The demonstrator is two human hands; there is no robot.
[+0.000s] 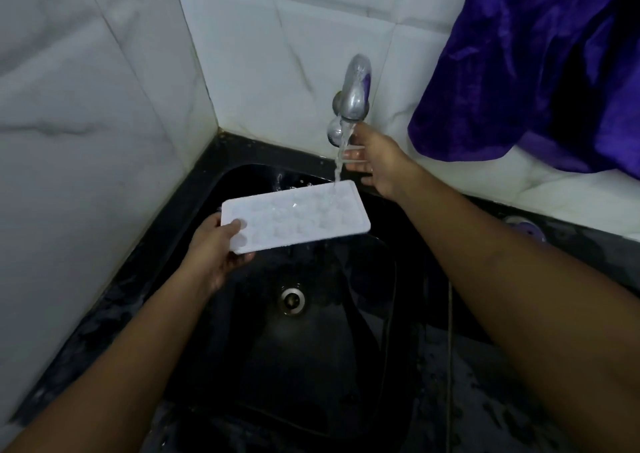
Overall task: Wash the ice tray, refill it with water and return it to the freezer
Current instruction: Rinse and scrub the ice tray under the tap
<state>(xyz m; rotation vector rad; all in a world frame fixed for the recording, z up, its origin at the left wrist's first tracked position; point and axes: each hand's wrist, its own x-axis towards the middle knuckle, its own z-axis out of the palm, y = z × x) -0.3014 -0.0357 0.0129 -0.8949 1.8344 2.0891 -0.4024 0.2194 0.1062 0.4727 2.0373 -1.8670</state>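
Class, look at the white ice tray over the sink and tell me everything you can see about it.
The ice tray is a white, rounded-corner rectangle, plastic by its look, with rows of small cavities facing up. It is held roughly level over the black sink. The left hand grips its near-left corner, thumb on top. Water from the tap lands on its far-right end.

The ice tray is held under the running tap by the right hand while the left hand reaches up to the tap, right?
Hands swapped. In the head view the left hand holds the ice tray under the running tap, while the right hand reaches up to it.
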